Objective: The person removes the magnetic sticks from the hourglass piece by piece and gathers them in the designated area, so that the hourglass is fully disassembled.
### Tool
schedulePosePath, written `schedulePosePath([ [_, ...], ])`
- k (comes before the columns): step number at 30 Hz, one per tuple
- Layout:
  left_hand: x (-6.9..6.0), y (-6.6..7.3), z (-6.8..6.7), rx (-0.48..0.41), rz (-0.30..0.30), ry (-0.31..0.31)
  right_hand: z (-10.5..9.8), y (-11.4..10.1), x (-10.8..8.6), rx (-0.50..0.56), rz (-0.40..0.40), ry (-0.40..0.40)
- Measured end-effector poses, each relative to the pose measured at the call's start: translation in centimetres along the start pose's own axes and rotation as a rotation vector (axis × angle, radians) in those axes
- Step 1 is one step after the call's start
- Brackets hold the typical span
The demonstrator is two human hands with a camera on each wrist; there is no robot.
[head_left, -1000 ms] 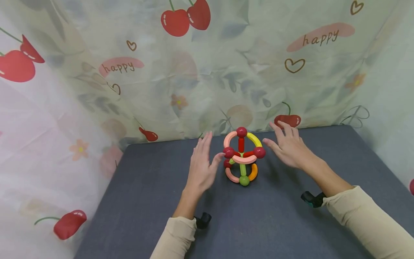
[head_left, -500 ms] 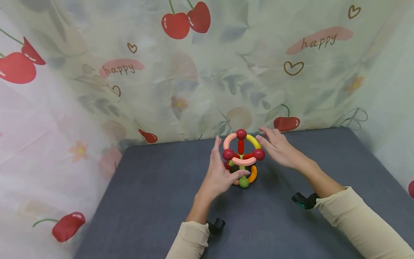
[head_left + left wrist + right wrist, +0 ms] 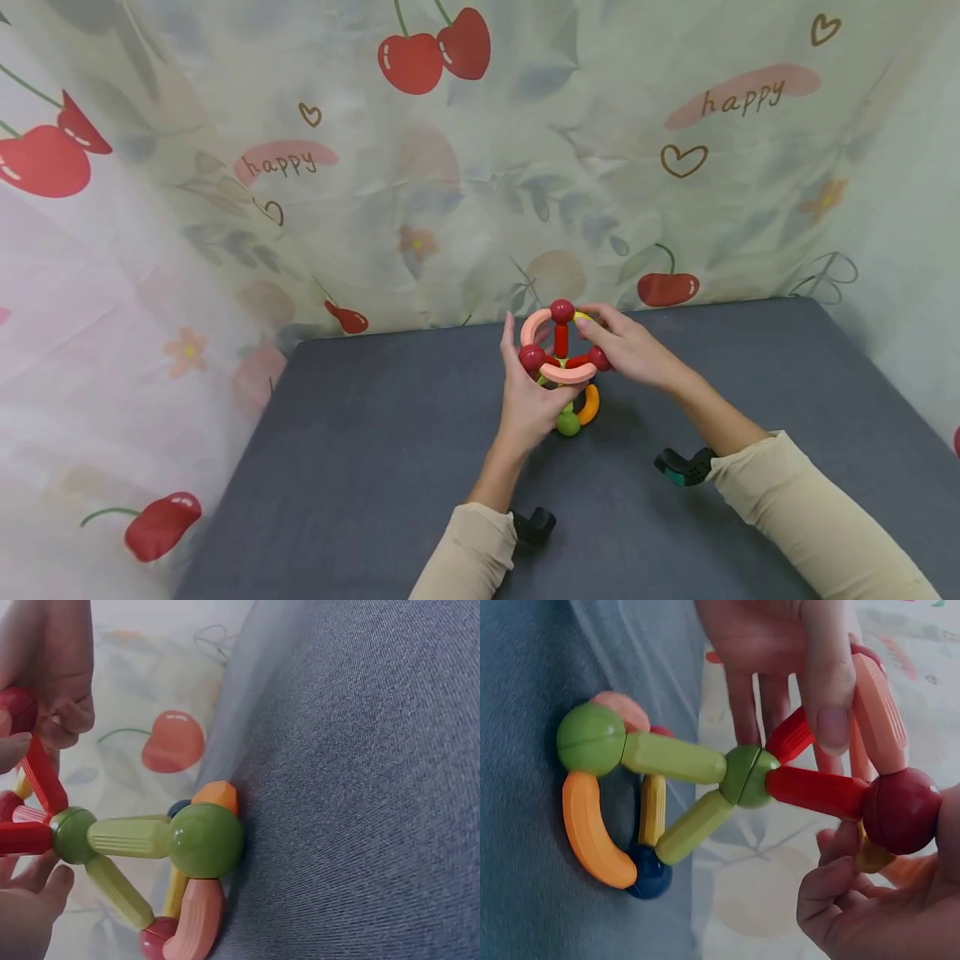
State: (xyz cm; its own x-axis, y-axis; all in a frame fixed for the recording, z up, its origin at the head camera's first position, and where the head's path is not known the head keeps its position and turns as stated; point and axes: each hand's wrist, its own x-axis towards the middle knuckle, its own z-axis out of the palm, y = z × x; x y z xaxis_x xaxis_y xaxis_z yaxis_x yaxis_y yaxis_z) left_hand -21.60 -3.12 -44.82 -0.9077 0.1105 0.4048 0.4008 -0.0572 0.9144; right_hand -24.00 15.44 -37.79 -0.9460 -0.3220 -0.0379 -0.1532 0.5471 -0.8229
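Gripping a ball-and-rod toy (image 3: pixel 567 375), centre frame, with curled left fingers (image 3: pixel 508 330) and right fingers (image 3: pixel 598 333) pinching its yellow arc (image 3: pixel 581 316); likely steadying, next needing even pressure.

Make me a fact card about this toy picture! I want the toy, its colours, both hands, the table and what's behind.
Toy: ball-and-stick building toy
Balls: dark red, green, blue
Straight sticks: red, light green
Curved sticks: pink, orange, yellow
Left hand: grips the upper part
Right hand: holds the upper right side, at a yellow curved stick
Table: dark grey-blue, under the toy
Toy touching table: hard to tell
Behind: curtain printed with cherries, hearts and "happy"
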Motion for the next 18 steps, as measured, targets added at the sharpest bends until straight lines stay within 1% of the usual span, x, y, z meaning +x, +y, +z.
schedulePosePath([
  [1, 0.1, -0.1, 0.0, -0.012, 0.013, -0.003, 0.0, 0.0, 0.1, 0.016, 0.008, -0.003],
  [4, 0.2, -0.4, -0.1, -0.03, 0.016, -0.009, 0.2, 0.2, 0.6, 0.062, 0.04, -0.008],
  [9, 0.3, -0.7, -0.3, -0.05, -0.014, -0.024, 0.4, 0.3, 1.1, 0.089, 0.067, -0.01],
  [13, 0.3, -0.7, -0.3, -0.05, -0.017, -0.034, 0.5, 0.2, 1.2, 0.054, 0.07, 0.035],
  [18, 0.3, -0.6, -0.2, -0.062, -0.016, -0.017, 0.7, -0.1, 1.0, 0.009, 0.052, 0.125],
])
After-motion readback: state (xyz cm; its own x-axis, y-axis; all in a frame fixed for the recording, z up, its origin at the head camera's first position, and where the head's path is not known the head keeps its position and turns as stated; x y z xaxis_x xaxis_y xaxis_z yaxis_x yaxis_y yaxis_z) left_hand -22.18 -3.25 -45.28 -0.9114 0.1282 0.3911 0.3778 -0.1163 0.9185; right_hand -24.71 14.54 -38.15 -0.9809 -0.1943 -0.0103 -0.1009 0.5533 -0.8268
